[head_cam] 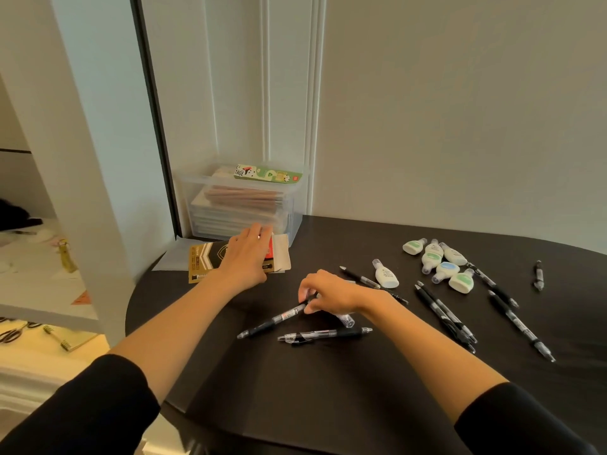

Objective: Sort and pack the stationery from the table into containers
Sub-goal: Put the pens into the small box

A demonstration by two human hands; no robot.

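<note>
Pens (446, 313) scattered across dark table (328, 405)

Right hand (328, 292) pinches the end of one black pen (272, 320) lying near the table's middle, with another just beside it. Left hand (248, 254) rests with straight fingers on a black-and-gold box (203, 261) at the far left, in front of a clear bin (243, 205). Correction tapes (443, 261) cluster at the far right.

The left hand (248, 254) hides the middle of the box (203, 261); at eight o'clock, scissors (13, 333) run off the edge.
</note>
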